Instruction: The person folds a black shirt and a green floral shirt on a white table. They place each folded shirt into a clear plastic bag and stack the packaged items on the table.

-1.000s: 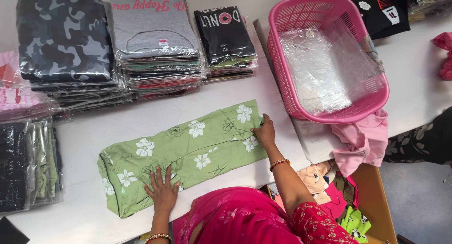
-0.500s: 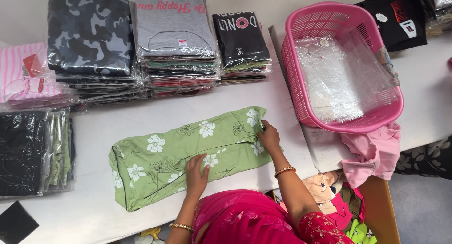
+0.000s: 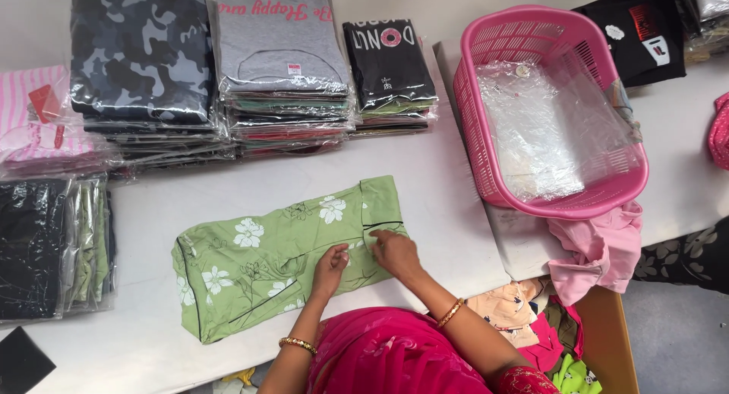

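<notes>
A green garment with white flowers [image 3: 258, 257] lies folded lengthwise on the white table [image 3: 440, 196]. My left hand [image 3: 330, 266] rests flat on its near edge, fingers spread. Just to the right, my right hand [image 3: 395, 251] presses on the cloth beside a dark seam line. Neither hand grips anything; both touch the fabric close together near the garment's right end.
Stacks of bagged folded shirts [image 3: 281, 67] line the far side and the left edge [image 3: 53, 242]. A pink plastic basket [image 3: 486, 143] with clear bags stands at the right. Pink cloth [image 3: 600, 250] hangs off the table edge; a box of clothes [image 3: 547, 333] sits below.
Both hands have slid along the garment and come together near its right end. The camera view has moved closer and shifted, so the garment sits more central.
</notes>
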